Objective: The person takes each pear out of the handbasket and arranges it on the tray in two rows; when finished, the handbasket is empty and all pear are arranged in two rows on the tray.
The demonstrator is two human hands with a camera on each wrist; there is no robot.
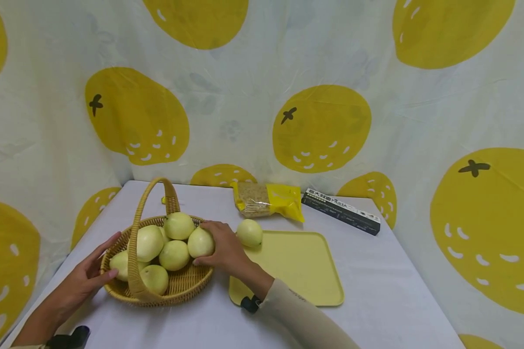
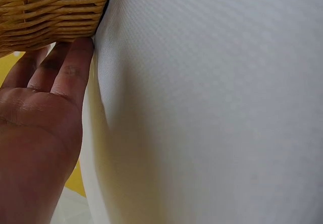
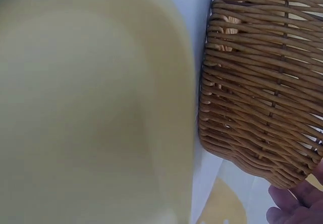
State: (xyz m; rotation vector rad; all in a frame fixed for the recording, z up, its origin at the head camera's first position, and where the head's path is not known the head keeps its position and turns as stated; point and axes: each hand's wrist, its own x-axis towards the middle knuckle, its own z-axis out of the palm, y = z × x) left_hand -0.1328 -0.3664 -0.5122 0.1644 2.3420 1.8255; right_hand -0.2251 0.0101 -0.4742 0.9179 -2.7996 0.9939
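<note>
A wicker basket [image 1: 189, 283] with an arched handle stands on the left of the table, holding several pale yellow-green pears [image 1: 174, 255]. At its left side, my left hand [image 1: 85, 278] steadies the basket, thumb by the rim and fairly straight fingers [image 2: 70, 75] against the outer wall. Over the right rim, my right hand [image 1: 227, 247] grips a pear [image 1: 201, 242] between thumb and fingers. The right wrist view shows the basket's woven side [image 3: 262, 82] and part of the right hand [image 3: 300, 206]; that pear is hidden there. Another pear [image 1: 249, 233] lies at the yellow tray's upper left corner.
The yellow tray [image 1: 297, 271] lies flat right of the basket, under my right forearm. Behind it are a yellow-and-clear food packet [image 1: 268, 200] and a long dark pasta box [image 1: 341, 212]. A fruit-print curtain [image 1: 244, 121] hangs around the table.
</note>
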